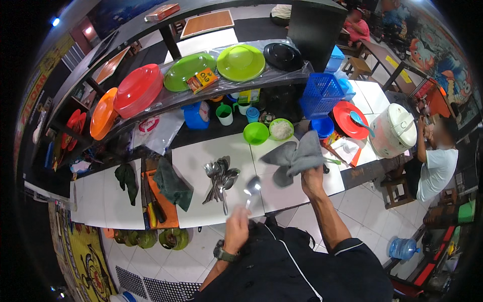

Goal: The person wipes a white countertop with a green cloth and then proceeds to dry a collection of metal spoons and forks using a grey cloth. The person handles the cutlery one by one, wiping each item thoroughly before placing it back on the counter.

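My left hand (237, 227), with a watch on its wrist, holds a metal spoon (253, 185) by the handle, bowl pointing away from me; both are blurred. Bunched in my right hand (314, 181) is a grey cloth (307, 153), raised above the white tiled counter (236, 151), its loose corners spread to the left. Between the two hands there is a gap, and the spoon does not touch the cloth. A heap of metal spoons and forks (220, 179) lies on the counter to the left of the held spoon.
Knives (151, 205) and a dark green cloth (171, 185) lie on an orange board (166, 207). Green bowls (256, 133) stand under a shelf (241, 86) of stacked plates. A blue basket (322, 94) and a white lidded container (394, 130) are at right. A person (437, 166) sits nearby.
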A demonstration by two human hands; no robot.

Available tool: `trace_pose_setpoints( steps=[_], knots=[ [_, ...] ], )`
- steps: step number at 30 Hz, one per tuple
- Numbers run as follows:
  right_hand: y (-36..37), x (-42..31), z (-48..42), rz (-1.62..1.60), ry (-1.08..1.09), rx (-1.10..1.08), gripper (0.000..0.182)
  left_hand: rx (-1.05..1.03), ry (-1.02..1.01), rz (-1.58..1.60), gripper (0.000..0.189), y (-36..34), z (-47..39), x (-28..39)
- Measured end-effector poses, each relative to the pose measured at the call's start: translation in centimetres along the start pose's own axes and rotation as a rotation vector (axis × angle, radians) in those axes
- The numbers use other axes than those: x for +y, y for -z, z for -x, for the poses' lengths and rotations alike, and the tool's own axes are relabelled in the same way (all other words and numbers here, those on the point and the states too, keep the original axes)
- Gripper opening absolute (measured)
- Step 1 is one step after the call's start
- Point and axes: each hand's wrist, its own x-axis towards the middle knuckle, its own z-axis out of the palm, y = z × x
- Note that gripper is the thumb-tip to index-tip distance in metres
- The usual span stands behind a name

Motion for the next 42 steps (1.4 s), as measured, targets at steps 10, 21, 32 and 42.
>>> trace_pose_setpoints(
  steps=[10,21,32,42],
  knots=[
    [-1.6,-0.3,4.6,0.463,-0.134,-0.338,0.044,0.005,0.100,0.567,0.022,-0.5,-3.8,6.4],
    [-5.5,1.4,7.0,0.211,-0.347,-0.208,0.011,0.016,0.015,0.094,0.028,-1.4,-3.8,5.8],
    [-4.6,0.2,6.0,0.825,0.040,-0.444,0.018,-0.171,0.150,0.844,0.042,-1.0,-3.7,4.5],
    [-4.8,1.1,6.6,1.355,0.266,-0.618,0.021,0.026,0.168,0.970,0.033,-3.0,-4.2,3.4]
  ],
)
